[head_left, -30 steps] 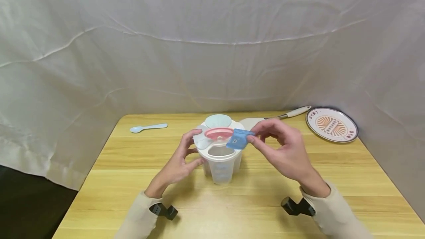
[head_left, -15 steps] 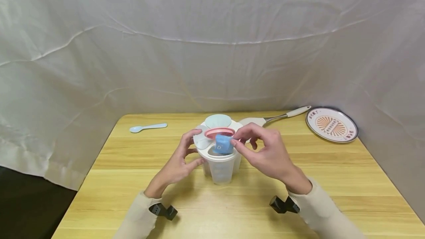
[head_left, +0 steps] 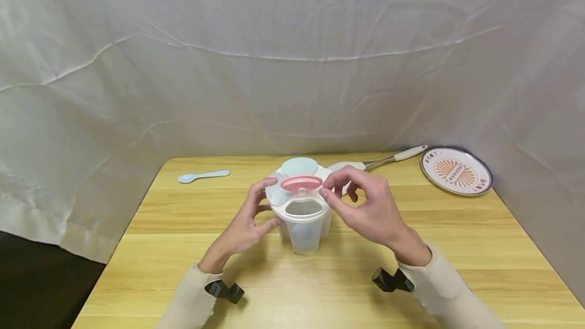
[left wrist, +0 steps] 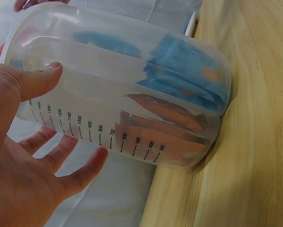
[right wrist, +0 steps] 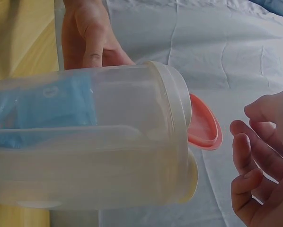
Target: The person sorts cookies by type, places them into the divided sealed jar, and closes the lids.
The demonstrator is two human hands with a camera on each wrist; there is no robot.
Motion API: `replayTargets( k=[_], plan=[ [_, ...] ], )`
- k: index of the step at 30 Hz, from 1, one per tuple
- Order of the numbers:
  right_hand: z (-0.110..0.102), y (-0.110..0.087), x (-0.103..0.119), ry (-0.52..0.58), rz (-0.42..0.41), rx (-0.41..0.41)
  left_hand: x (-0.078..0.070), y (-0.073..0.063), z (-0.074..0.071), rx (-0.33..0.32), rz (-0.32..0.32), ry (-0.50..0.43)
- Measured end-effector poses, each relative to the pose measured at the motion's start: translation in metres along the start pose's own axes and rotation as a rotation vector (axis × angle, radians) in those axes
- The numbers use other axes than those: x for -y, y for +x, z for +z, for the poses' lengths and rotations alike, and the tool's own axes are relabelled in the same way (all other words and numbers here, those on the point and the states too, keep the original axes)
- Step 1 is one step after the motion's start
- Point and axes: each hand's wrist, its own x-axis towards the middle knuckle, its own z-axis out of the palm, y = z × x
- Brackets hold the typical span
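Observation:
A clear plastic storage container with a white top stands on the table. My left hand grips its left side, thumb and fingers spread round the wall. The pink flap lid is raised above the near opening, while a pale green flap sits behind it. In the left wrist view, blue packets and orange packets lie low inside, and another blue packet shows higher up. My right hand hovers beside the pink lid, fingers loosely bent and holding nothing.
A pale blue spoon lies at the back left. Behind the container on the right is a spatula with a white handle. A patterned round plate rests at the table's right back edge, against the grey cloth.
My right hand has carried the blue packet left over the near opening and let it go into the container. My left hand has kept its grip on the container.

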Motion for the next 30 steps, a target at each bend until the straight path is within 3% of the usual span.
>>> replayTargets(
  k=[10, 20, 26, 30],
  plan=[
    [0.007, 0.020, -0.010, -0.002, -0.009, -0.018, 0.001, -0.002, -0.001, -0.003, 0.002, 0.003],
    [0.020, 0.024, -0.024, 0.072, -0.020, 0.132, 0.002, -0.002, -0.001, -0.003, 0.002, 0.001],
    [0.022, 0.013, -0.025, 0.064, -0.097, 0.144, 0.003, 0.000, 0.000, 0.004, -0.003, 0.004],
    [0.022, 0.005, -0.025, -0.032, -0.208, 0.175, 0.004, 0.000, -0.001, -0.002, 0.010, 0.007]
  ],
)
